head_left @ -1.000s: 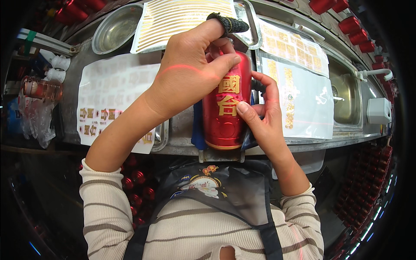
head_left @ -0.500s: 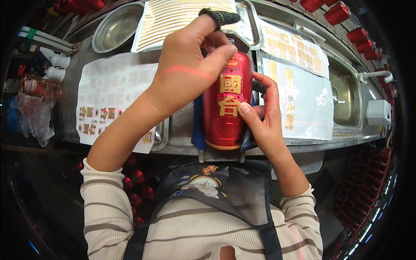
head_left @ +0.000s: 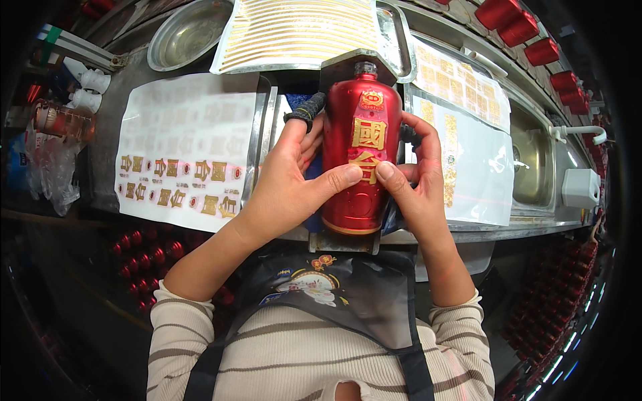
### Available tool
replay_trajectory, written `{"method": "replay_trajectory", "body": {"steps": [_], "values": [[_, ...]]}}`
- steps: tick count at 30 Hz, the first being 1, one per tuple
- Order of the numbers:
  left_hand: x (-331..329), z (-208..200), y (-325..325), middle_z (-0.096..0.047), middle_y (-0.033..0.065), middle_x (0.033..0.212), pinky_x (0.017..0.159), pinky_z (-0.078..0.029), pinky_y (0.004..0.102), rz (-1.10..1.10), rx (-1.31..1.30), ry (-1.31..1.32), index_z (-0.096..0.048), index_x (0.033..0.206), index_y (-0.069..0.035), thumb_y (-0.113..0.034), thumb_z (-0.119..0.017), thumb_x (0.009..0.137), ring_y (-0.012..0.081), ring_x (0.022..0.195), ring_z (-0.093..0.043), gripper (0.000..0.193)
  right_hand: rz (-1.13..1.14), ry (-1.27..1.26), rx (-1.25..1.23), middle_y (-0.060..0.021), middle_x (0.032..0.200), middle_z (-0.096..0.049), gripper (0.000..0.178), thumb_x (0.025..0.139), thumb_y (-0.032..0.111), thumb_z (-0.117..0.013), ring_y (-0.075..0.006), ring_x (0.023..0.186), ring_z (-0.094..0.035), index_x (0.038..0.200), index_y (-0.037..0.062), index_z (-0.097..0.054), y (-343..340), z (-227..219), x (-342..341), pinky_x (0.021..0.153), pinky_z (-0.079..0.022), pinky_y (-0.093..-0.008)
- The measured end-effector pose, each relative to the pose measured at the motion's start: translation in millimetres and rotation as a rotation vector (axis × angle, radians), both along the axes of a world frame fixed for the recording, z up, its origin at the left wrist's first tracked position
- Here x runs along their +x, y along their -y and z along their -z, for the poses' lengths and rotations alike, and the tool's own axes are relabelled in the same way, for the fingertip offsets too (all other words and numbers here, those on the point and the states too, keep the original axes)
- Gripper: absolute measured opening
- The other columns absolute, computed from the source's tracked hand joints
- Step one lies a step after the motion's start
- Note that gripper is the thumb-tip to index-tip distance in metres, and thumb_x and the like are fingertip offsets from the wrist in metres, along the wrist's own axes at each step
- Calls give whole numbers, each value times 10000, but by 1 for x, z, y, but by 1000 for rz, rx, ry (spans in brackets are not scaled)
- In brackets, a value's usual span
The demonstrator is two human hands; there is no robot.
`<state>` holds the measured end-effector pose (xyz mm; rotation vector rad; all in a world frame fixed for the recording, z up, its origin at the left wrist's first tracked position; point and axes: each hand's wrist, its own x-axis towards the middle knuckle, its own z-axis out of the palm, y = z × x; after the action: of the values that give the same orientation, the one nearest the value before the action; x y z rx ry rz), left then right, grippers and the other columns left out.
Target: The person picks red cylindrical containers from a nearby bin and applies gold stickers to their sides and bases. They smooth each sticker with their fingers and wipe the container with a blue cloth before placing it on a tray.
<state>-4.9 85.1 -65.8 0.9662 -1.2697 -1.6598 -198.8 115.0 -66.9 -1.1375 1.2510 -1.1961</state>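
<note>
A glossy red bottle (head_left: 351, 207) with raised gold characters rests on a metal stand (head_left: 341, 242) at the table's front edge, its neck pointing away from me. My left hand (head_left: 284, 180) closes on its left side, the thumb pressed on the lower gold character and a dark knitted cover on one finger. From the right, my right hand (head_left: 424, 184) grips the bottle, its thumb almost meeting the left one on that character. Part of its fingers is hidden behind the bottle.
A white sheet of gold character decals (head_left: 180, 127) lies left, a gold-striped sheet (head_left: 294, 37) beyond. A metal bowl (head_left: 187, 37) stands far left. More decal sheets (head_left: 478, 174), a sink (head_left: 535, 164) and a white jug (head_left: 580, 188) are right. Many red bottles (head_left: 144, 260) stand below.
My left hand has come down from the bottle's neck to its left side, with the thumb now on the lower character. The neck is now uncovered. My right hand keeps its hold.
</note>
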Motion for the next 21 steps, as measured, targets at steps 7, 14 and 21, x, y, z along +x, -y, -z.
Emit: {"method": "replay_trajectory", "body": {"steps": [7,14,21], "values": [[2,-2,3,-453,229,1432,1157,-329,392,28,-12,24,-367,1301,51,-115,-817,825,259,1361,-438,676,-12,0,-6,-181,1324,-496,730,874,253,-744,-95,781,-660,1424,-14,-345,0,1,-1,652,-523,-191],[1,-13,9,-508,207,1388,1140,-350,377,-18,66,-43,-426,1289,47,-144,-788,862,237,1329,-473,592,9,-17,12,-155,1268,-547,617,908,205,-710,-95,789,-662,1391,-13,-394,7,-4,-6,655,-513,-197],[-12,-22,35,-614,158,1253,995,-490,297,-122,115,-118,-537,1167,18,-123,-745,896,166,1141,-598,370,89,82,4,-120,1116,-634,415,936,131,-667,-95,845,-671,1289,3,-489,45,-21,2,715,-528,-215]]}}
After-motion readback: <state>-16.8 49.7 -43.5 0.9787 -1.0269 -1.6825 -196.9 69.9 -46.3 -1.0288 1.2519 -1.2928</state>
